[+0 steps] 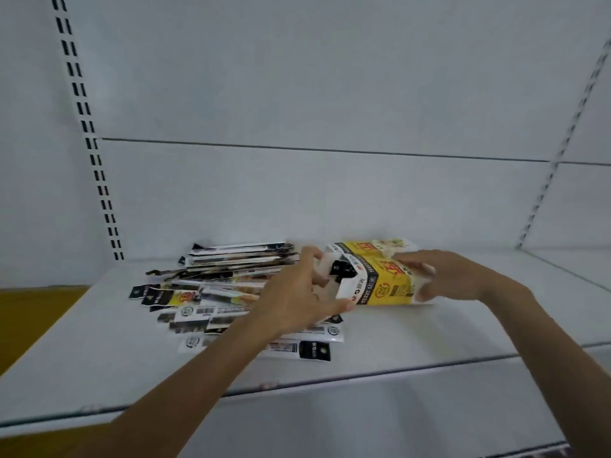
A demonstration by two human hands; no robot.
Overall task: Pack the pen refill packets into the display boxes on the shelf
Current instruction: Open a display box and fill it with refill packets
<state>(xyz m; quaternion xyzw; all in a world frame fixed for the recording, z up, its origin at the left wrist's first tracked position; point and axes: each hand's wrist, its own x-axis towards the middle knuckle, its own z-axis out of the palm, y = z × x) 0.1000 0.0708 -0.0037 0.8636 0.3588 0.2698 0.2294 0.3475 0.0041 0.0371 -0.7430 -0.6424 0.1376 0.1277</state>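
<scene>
A yellow and white display box point(386, 282) lies on its side on the white shelf point(429, 332), its open end facing left. My right hand point(439, 276) grips the box's right end, fingers curled over its top. My left hand point(297, 292) is at the open end, its thumb along the lower edge and its fingers at the mouth, where black packet ends show inside. A loose heap of several pen refill packets point(211, 285), black, white and yellow, is spread on the shelf to the left of the box, partly hidden under my left forearm.
The shelf's white back panel point(314, 193) rises behind the box and heap. Slotted uprights stand at the far left point(99, 180) and far right point(545, 193). A second shelf board point(568, 269) adjoins on the right. A yellow surface point(29, 312) shows at the left.
</scene>
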